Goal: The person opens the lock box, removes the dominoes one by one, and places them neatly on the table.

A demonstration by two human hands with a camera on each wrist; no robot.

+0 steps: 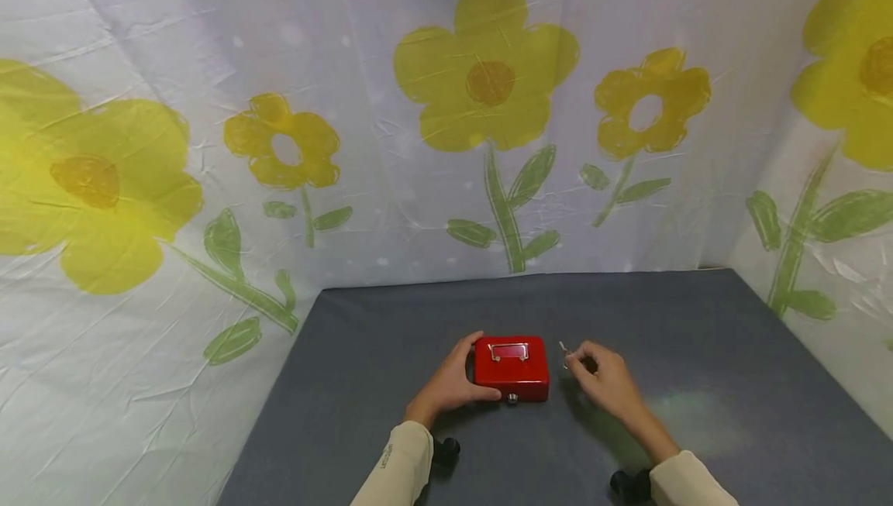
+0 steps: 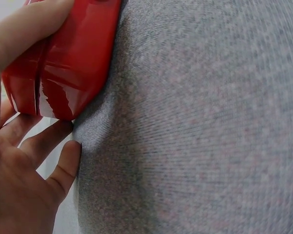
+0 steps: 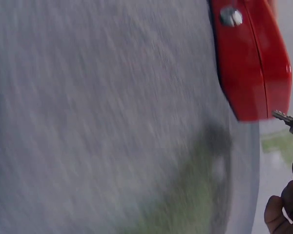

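A red metal cash box [image 1: 512,370] with a folding handle on its lid sits on the dark table, its lid down. The round silver lock [image 1: 512,398] is on the side facing me; it also shows in the right wrist view. My left hand [image 1: 453,382] grips the left end of the box, thumb along the front, fingers round the far side. To the right of the box, my right hand [image 1: 605,378] pinches a small key [image 3: 283,117] between thumb and fingertips. Its toothed blade points up and away from the hand in the head view, apart from the box.
The dark grey cloth-covered table [image 1: 391,328] extends on all sides of the box. Behind and beside it hangs a white curtain [image 1: 391,204] printed with yellow flowers. Black wrist straps [image 1: 631,485] sit near the cream sleeves [image 1: 398,463].
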